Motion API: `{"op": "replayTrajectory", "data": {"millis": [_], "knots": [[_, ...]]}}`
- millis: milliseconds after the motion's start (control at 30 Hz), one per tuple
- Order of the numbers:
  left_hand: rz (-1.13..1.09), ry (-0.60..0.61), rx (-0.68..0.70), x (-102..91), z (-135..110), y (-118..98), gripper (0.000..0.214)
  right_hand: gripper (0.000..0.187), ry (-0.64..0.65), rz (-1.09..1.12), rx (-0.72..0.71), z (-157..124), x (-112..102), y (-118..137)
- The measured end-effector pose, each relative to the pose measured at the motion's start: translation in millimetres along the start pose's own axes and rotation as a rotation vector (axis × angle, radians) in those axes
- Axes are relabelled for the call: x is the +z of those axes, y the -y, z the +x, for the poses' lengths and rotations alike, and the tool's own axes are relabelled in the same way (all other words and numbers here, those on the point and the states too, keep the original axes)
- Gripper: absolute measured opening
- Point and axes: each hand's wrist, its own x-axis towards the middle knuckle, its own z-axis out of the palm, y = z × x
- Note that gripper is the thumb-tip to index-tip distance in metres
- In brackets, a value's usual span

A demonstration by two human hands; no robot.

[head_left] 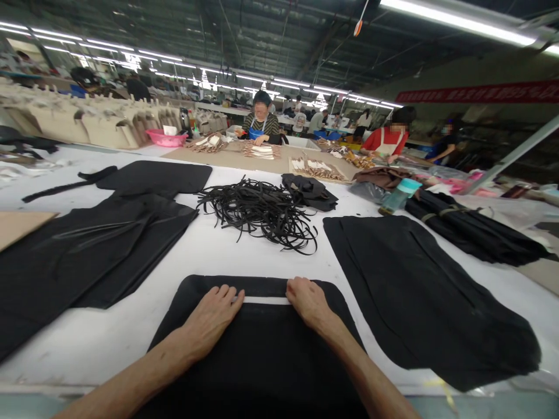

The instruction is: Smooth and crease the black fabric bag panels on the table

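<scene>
1 left hand, 1 right hand on black sheet | curled; pinching or just pressing, cannot tell | at 2 ends of white band, maybe to keep it flat | black sheet on white table, close in front | black strips beyond, likely for easy reach

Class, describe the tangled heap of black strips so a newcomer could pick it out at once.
Find the white table, then the black panel under the left hand and right hand. Straight beyond that panel, near the picture's middle, lies the heap of black strips. Its thin, curling loops set it apart from the broad black sheets to its left and right.
</scene>
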Motion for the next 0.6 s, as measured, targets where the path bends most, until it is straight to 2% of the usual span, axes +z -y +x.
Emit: {"op": "replayTrajectory", "data": {"millis": [133, 233, 333, 433, 500, 600], "knots": [[0.011, -0.032, -0.105, 9.2, -24, 20, 0.047, 0.024, -0.008, 0.004, -0.002, -1, -2, 1], [-0.003, -0.029, -0.192, 3.8, -27, 20, 0.044, 0.024, -0.011, 0.008, 0.003, -2, -4, 4], [-0.064, -0.062, -0.234, -11.2, -11, 3, 0.043, 0.024, -0.014, 0.013, 0.01, -1, -3, 8], [-0.187, -0.094, -0.119, -21.3, 16, -25, 0.045, 0.025, -0.021, 0.023, 0.007, -1, -2, 10], [-0.23, -0.082, -0.026, -20.5, 32, -42, 0.041, 0.027, -0.023, 0.039, -0.002, 0, -2, 8], [-0.244, -0.072, 0.003, -13.2, 45, -56, 0.039, 0.023, -0.006, 0.095, -0.054, 0, -4, -2]]}}
